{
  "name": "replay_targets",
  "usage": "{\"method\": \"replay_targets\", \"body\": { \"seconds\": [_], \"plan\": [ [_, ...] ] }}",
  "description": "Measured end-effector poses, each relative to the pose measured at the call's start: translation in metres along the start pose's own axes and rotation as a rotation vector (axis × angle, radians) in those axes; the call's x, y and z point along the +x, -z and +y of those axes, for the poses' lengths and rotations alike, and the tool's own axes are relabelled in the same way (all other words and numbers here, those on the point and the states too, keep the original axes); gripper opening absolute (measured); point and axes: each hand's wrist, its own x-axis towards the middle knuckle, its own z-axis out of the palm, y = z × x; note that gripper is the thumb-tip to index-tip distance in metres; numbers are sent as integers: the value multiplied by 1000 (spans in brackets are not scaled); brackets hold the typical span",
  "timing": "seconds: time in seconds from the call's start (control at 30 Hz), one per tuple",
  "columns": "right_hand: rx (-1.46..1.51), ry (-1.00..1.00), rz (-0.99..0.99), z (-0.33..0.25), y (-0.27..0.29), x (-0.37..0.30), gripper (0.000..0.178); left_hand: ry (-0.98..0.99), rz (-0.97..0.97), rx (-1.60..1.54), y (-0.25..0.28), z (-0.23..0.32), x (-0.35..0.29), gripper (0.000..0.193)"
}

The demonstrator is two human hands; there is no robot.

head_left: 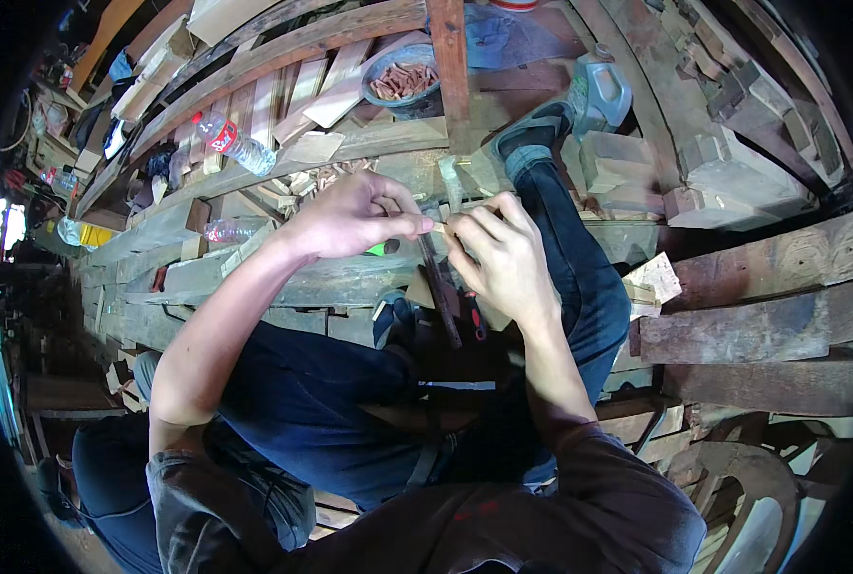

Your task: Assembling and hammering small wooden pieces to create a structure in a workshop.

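a small pale wooden piece (440,228), mostly hidden, is pinched between the fingertips of the left hand (354,218) and right hand (505,256) above a dark blade (441,292), over rough timber planks (752,325) strewn with offcuts.

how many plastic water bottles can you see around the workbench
2. One clear plastic bottle with a red label lies on the planks at upper left; another clear bottle lies lower, left of the left hand. Clutter may hide more.

The person wears a dark grey short-sleeved shirt (541,507) with rolled sleeve edges, dark blue jeans (579,277) and a dark shoe (533,126) with a pale sole; both forearms are bare
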Motion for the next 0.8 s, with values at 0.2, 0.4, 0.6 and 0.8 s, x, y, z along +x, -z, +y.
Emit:
{"method": "replay_targets", "body": {
  "seconds": [0.2,0.4,0.6,0.8],
  "plan": [
    [29,-6,54,1,0,0,24,-181,159,336,-3,14,-7,23],
    [169,-37,68,5,8,1,28,-360,244,498,-7,21,-13,19],
    [393,-88,-25,19,27,1,31,-579,229,393,-4,23,-11,14],
    [428,-234,-85,25,46,-3,28,-457,164,246,3,17,-6,13]
  ]
}}
